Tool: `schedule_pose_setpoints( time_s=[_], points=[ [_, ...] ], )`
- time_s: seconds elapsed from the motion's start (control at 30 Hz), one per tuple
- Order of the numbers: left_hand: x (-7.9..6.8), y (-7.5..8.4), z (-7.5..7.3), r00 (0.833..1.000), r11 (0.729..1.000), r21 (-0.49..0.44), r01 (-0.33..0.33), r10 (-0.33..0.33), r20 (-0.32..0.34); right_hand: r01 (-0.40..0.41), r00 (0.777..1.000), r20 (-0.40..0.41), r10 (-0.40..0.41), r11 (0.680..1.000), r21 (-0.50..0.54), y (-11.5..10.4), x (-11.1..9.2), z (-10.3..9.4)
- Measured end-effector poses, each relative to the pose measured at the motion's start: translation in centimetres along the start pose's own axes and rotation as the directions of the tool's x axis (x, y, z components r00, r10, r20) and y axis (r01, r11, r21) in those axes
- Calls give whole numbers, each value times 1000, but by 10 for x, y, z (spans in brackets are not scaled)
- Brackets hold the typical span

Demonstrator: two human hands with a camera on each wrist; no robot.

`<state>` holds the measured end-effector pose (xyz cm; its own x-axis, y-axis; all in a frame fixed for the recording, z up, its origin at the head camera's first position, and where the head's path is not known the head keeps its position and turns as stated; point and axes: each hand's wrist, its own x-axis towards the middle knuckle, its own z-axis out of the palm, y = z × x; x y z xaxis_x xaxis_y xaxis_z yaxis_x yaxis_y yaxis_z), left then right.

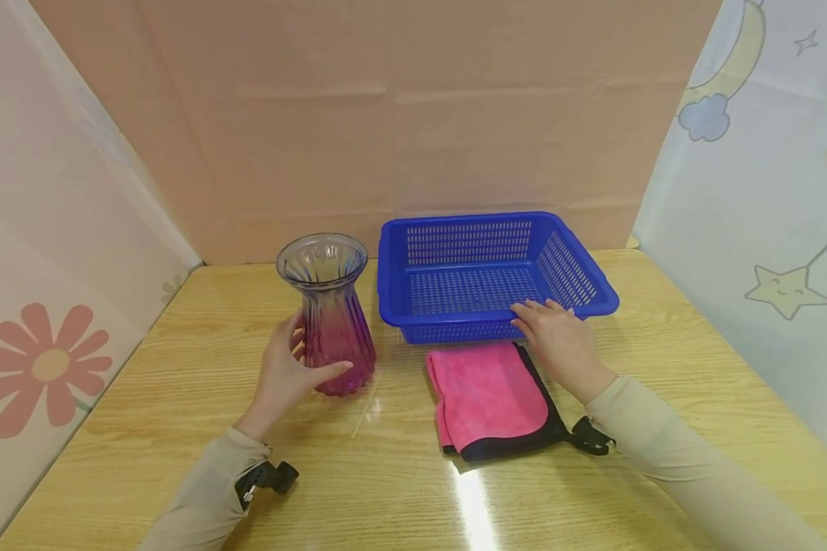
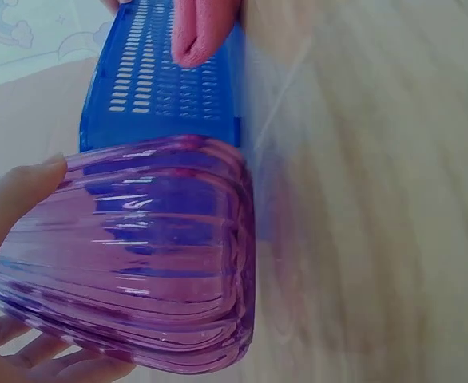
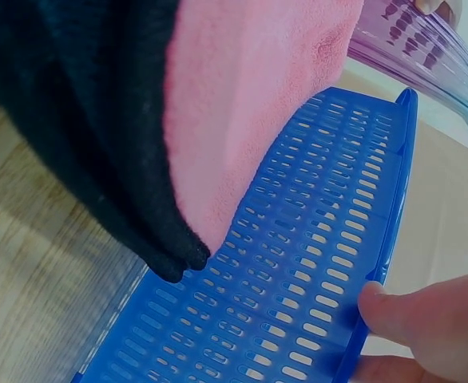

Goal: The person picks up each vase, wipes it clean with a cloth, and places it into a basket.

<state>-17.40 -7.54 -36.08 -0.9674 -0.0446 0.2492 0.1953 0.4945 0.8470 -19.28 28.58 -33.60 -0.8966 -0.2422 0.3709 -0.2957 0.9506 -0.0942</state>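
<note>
My left hand (image 1: 292, 376) grips a ribbed glass vase (image 1: 338, 325), thumb on its near side and fingers round the far left. The glass runs from clear bluish at the flared mouth to purple-pink at the base. In the left wrist view, the vase's ribbed base (image 2: 178, 263) is right at the tabletop. To the right, a blue slotted plastic basket (image 1: 469, 330) sits at the back of the table. My right hand (image 1: 561, 344) holds its front rim toward the right, with the thumb (image 3: 394, 311) on the rim's outer side in the right wrist view.
A folded pink cloth (image 1: 489, 394) with black edging lies in front of the basket, its black strap (image 1: 590, 438) pointing right. A thin pale stick-like line (image 1: 365, 409) shows on the wooden table (image 1: 358, 490) beside the vase. Patterned sheets hang at both sides.
</note>
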Motion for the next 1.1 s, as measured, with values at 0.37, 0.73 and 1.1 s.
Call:
schedule_pose_setpoints(
  time_s=[0.37, 0.73, 1.1],
  points=[
    [4, 7, -9, 999, 997, 64, -40, 42, -24, 1, 1000, 5, -1, 1000, -10, 0, 0, -1],
    [8, 12, -15, 996, 990, 121, -71, 77, -45, -10, 1000, 26, 10, 1000, -13, 0, 0, -1],
    [14, 22, -22, 995, 978, 191, -83, 93, -42, -13, 999, 33, 14, 1000, -22, 0, 1, -2]
  ],
)
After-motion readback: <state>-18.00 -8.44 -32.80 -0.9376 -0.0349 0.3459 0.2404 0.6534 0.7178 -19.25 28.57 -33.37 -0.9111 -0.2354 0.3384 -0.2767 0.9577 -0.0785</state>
